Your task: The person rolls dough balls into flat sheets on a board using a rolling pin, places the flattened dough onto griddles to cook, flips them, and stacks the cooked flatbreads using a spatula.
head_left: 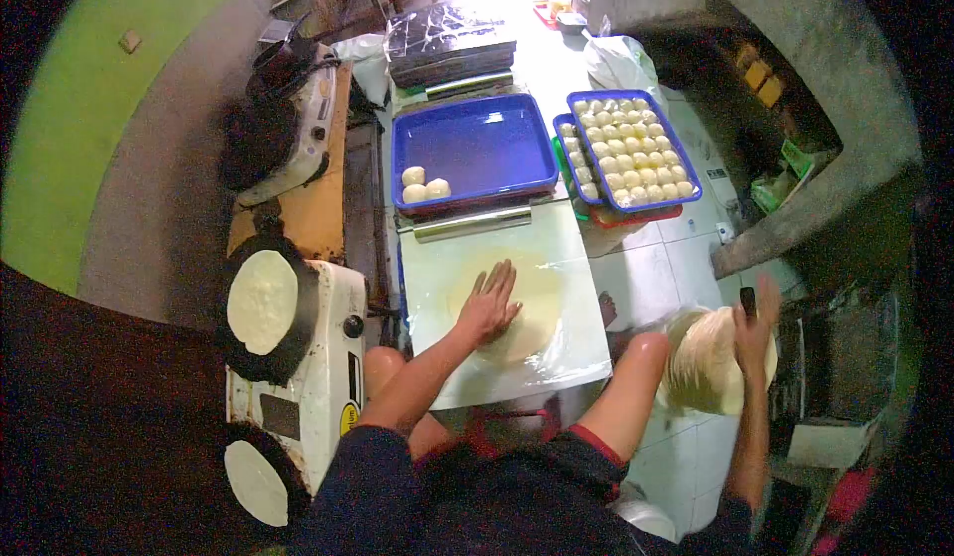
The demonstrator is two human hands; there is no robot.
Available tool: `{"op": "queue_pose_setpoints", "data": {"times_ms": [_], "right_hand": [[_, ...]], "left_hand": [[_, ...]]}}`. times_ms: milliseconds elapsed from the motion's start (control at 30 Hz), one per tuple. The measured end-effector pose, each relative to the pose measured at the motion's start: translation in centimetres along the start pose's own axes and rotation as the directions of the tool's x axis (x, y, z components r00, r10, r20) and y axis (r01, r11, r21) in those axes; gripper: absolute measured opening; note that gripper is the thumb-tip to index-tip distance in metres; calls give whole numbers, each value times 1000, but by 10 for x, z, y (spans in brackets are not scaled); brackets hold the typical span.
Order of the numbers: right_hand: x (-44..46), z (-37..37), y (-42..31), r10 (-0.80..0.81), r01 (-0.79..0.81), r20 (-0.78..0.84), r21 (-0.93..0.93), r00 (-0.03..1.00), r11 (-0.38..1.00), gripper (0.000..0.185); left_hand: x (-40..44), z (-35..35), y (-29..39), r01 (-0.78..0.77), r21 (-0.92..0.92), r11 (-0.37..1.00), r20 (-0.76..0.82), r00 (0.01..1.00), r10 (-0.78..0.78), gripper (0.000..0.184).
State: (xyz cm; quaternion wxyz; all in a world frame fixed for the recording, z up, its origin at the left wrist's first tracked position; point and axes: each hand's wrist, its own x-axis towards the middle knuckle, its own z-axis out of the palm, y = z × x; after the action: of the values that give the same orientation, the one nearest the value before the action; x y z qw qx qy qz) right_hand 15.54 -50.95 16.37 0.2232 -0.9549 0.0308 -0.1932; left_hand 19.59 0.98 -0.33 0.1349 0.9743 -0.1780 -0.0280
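Observation:
My left hand lies flat, fingers stretched, on a thin round sheet of dough on the pale board between my knees. At the right, my right hand is raised over a tall stack of flat rounds, beside a dark handle; its fingers are blurred, and whether it grips the handle is unclear. Beyond the board stands a blue tray with three dough balls in its near left corner.
On the left, a white stove carries two dark pans with flat rounds. Another stove sits behind it. Stacked blue trays hold many dough balls at the back right. Dark slabs lie behind the blue tray.

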Motion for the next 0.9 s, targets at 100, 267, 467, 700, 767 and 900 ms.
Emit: {"op": "queue_pose_setpoints", "data": {"times_ms": [100,267,467,700,767,900], "right_hand": [[-116,-72,129,333,-295,48,-362,942,884,97],[-197,-90,140,553,-469,167,-367,816,804,85],[-168,-71,83,228,-212,105,-140,968,967,44],[-85,84,-314,-545,360,295,498,785,789,43],[-89,113,-406,-715,486,346,550,607,679,44],[-100,110,-488,-766,648,523,445,372,618,25]], "left_hand": [[7,4,-8,52,22,998,-41,998,-51,74],[-6,5,34,64,18,998,-35,997,-63,73],[-90,-12,23,234,3,972,-85,969,-233,77],[-142,-69,33,344,-226,912,-171,907,-384,70],[-150,-79,30,361,-229,904,-144,906,-398,68],[-206,-107,9,433,-292,853,-130,866,-484,67]]}}
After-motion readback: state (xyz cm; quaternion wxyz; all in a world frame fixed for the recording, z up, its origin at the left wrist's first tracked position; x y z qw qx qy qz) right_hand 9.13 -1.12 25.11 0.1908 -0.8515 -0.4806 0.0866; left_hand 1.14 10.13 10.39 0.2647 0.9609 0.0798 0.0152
